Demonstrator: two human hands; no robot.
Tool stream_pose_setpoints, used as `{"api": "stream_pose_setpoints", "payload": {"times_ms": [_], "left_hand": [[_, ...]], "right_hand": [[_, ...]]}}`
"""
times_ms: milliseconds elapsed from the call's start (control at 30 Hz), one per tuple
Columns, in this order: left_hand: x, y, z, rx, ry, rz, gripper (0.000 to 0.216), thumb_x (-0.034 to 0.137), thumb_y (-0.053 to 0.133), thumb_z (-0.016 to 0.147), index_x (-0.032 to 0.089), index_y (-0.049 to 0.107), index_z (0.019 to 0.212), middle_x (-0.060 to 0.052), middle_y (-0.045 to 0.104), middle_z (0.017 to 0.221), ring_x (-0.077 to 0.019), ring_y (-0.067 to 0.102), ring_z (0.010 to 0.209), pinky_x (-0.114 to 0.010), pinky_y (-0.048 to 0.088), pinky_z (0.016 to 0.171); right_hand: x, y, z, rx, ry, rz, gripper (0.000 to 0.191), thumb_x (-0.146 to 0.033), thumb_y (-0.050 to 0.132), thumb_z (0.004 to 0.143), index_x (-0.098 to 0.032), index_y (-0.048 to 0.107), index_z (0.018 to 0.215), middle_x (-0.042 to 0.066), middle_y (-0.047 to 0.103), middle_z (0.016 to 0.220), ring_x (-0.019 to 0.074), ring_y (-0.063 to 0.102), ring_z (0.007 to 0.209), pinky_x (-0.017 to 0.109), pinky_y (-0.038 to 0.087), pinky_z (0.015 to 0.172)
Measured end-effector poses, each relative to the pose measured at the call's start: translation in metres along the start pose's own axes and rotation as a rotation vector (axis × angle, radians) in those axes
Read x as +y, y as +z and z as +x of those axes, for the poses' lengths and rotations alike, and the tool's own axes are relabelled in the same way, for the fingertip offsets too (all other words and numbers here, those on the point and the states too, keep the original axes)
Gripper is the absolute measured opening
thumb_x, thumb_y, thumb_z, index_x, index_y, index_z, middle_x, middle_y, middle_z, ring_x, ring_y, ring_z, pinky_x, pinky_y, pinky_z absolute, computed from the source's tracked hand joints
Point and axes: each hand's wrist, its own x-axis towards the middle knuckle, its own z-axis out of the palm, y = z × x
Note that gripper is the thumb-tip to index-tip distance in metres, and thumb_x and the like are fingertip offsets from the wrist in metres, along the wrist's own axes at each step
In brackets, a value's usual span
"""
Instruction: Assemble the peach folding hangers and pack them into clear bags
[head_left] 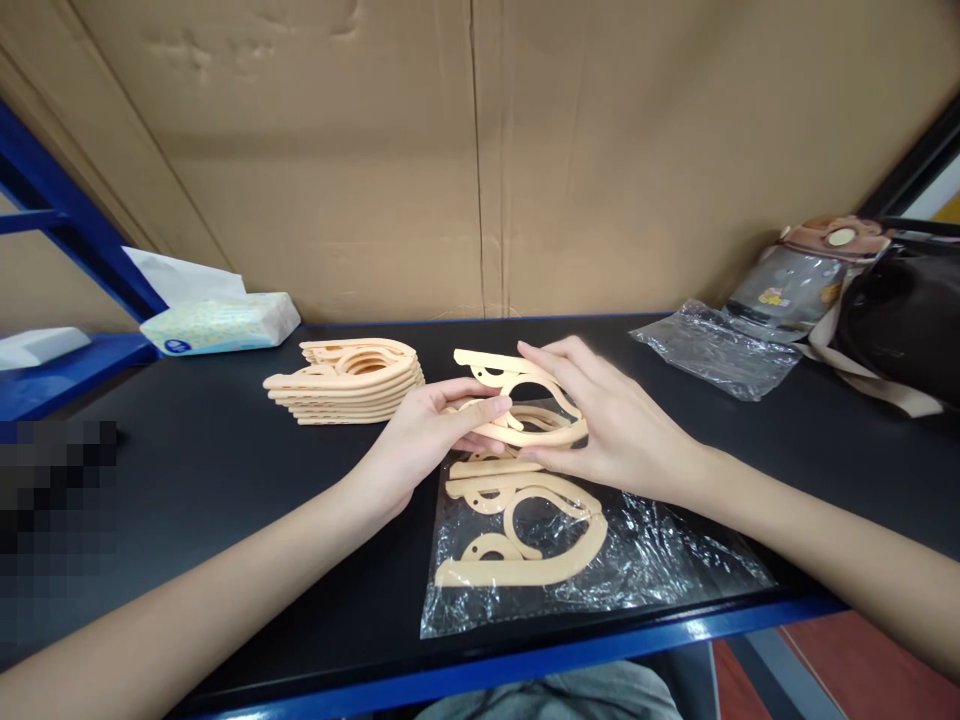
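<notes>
Holding one folded hanger (553,438) two-handed.
Your left hand (427,430) pinches its left side; your right hand (611,420) curls round its right end, above the clear bag (660,560), right of the hanger stack (394,392).

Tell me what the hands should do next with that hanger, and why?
Maybe lower the held hanger toward the folded hanger on or in the clear plastic bag (I can't tell which): the left hand and right hand both grip it close by, and it looks folded the same way.
</notes>
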Motion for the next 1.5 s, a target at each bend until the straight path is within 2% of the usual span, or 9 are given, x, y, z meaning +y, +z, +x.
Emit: {"api": "stream_pose_setpoints", "payload": {"times_ms": [200, 567, 833, 1033, 1133, 1233, 1333, 1433, 1500], "left_hand": [[-0.004, -0.003, 0.002, -0.066, 0.047, -0.082, 0.020, 0.026, 0.081, 0.071, 0.021, 0.069, 0.087, 0.007, 0.071, 0.076, -0.0098, 0.071, 0.061, -0.016, 0.058, 0.066], [-0.002, 0.001, 0.000, 0.029, -0.023, -0.078, 0.032, 0.031, 0.084, 0.068, 0.019, 0.070, 0.095, 0.004, 0.073, 0.075, -0.0118, 0.072, 0.058, -0.012, 0.057, 0.056], [-0.001, 0.000, -0.002, -0.054, 0.031, -0.053, 0.019, 0.034, 0.077, 0.077, 0.016, 0.070, 0.081, 0.005, 0.069, 0.075, -0.0108, 0.072, 0.060, -0.013, 0.058, 0.059], [-0.005, 0.004, -0.001, -0.059, 0.066, -0.037, 0.017, 0.032, 0.075, 0.079, 0.016, 0.070, 0.084, 0.006, 0.066, 0.075, -0.0080, 0.069, 0.059, -0.016, 0.059, 0.061], [-0.004, 0.004, -0.001, -0.062, 0.062, 0.019, 0.021, 0.036, 0.072, 0.080, 0.017, 0.069, 0.089, 0.004, 0.067, 0.078, -0.0095, 0.070, 0.063, -0.017, 0.058, 0.063], [-0.001, 0.000, -0.003, -0.023, 0.134, 0.177, 0.025, 0.043, 0.064, 0.086, 0.020, 0.066, 0.096, 0.003, 0.067, 0.086, -0.0082, 0.068, 0.062, -0.015, 0.051, 0.054], [0.005, -0.005, -0.008, 0.046, 0.341, 0.542, 0.024, 0.043, 0.054, 0.092, 0.022, 0.063, 0.098, 0.003, 0.066, 0.088, -0.0089, 0.063, 0.061, -0.019, 0.046, 0.050], [0.008, -0.009, -0.011, 0.092, 0.556, 1.081, 0.019, 0.030, 0.048, 0.095, 0.021, 0.064, 0.099, 0.001, 0.067, 0.089, -0.0154, 0.063, 0.072, -0.027, 0.047, 0.061], [0.008, -0.011, -0.012, 0.053, 0.593, 1.346, 0.023, 0.015, 0.044, 0.093, 0.020, 0.064, 0.102, -0.002, 0.067, 0.097, -0.0200, 0.062, 0.087, -0.031, 0.048, 0.068]], "right_hand": [[0.000, 0.002, -0.001, 0.012, -0.007, -0.078, 0.080, -0.054, 0.064, 0.080, -0.013, 0.035, 0.143, 0.015, 0.053, 0.124, 0.0308, 0.057, 0.104, 0.049, 0.051, 0.085], [-0.003, 0.005, -0.001, 0.005, -0.005, -0.154, 0.083, -0.050, 0.067, 0.079, -0.010, 0.034, 0.143, 0.014, 0.055, 0.123, 0.0278, 0.057, 0.102, 0.044, 0.051, 0.084], [-0.005, 0.003, 0.000, 0.033, -0.066, -0.230, 0.071, -0.044, 0.067, 0.078, -0.006, 0.045, 0.135, 0.015, 0.057, 0.119, 0.0268, 0.056, 0.102, 0.041, 0.048, 0.083], [-0.011, 0.003, 0.000, 0.049, -0.103, -0.324, 0.073, -0.054, 0.062, 0.081, -0.003, 0.049, 0.131, 0.018, 0.058, 0.116, 0.0293, 0.055, 0.100, 0.043, 0.048, 0.080], [-0.010, -0.002, 0.001, 0.034, -0.092, -0.314, 0.071, -0.047, 0.067, 0.078, -0.005, 0.048, 0.132, 0.017, 0.058, 0.118, 0.0294, 0.055, 0.102, 0.043, 0.048, 0.081], [0.003, -0.022, 0.003, 0.012, -0.064, -0.270, 0.072, -0.041, 0.068, 0.076, -0.012, 0.042, 0.137, 0.014, 0.058, 0.123, 0.0291, 0.055, 0.108, 0.045, 0.047, 0.088], [0.028, -0.056, 0.000, 0.021, 0.054, -0.214, 0.073, -0.046, 0.070, 0.073, -0.019, 0.044, 0.135, 0.011, 0.058, 0.124, 0.0297, 0.055, 0.111, 0.046, 0.046, 0.094], [0.056, -0.089, -0.013, -0.086, 0.253, -0.154, 0.074, -0.050, 0.069, 0.071, -0.023, 0.043, 0.134, 0.009, 0.059, 0.123, 0.0281, 0.060, 0.105, 0.042, 0.050, 0.089], [0.070, -0.104, -0.024, -0.225, 0.378, -0.105, 0.071, -0.048, 0.069, 0.067, -0.025, 0.046, 0.130, 0.009, 0.062, 0.116, 0.0271, 0.064, 0.095, 0.039, 0.054, 0.078]]}}
